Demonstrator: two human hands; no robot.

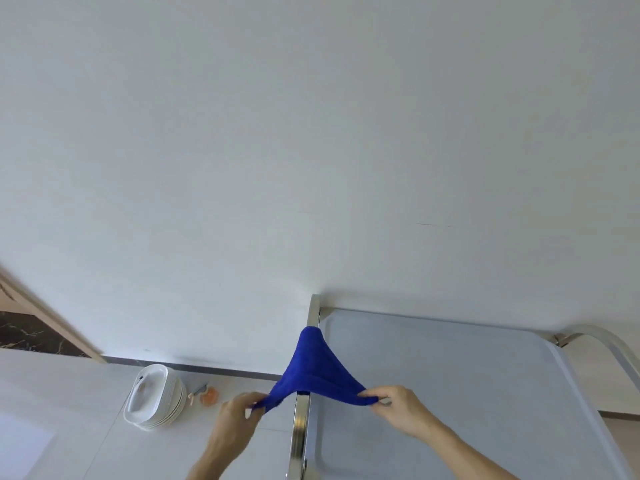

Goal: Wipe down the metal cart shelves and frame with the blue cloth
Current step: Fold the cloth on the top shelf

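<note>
your left hand (239, 415) pinches one end of the blue cloth (313, 372) and your right hand (398, 412) pinches the other, fingers and thumb closed on the fabric at each side. the cloth is looped over the metal cart's (450, 393) left frame bar (301, 420), so it forms a peaked, triangle-like shape: its tip points away from you toward the wall (311, 133), up near the far left corner of the cart, and its two ends come back toward you on either side of the bar. the stretch between your hands runs left to right, crossing the bar, which itself runs away from you.

the cart's top shelf is a flat, pale grey tray with a raised rim, lying to the right of the bar, and a curved handle (602, 344) shows at its far right corner. the cart stands against a plain white wall.

to the left of the cart is a white countertop (69, 393). a stack of white dishes (154, 398) sits on it near the wall, with a small orange object (209, 395) just beside the stack. a patch of dark marbled surface (31, 334) shows at the far left edge.
</note>
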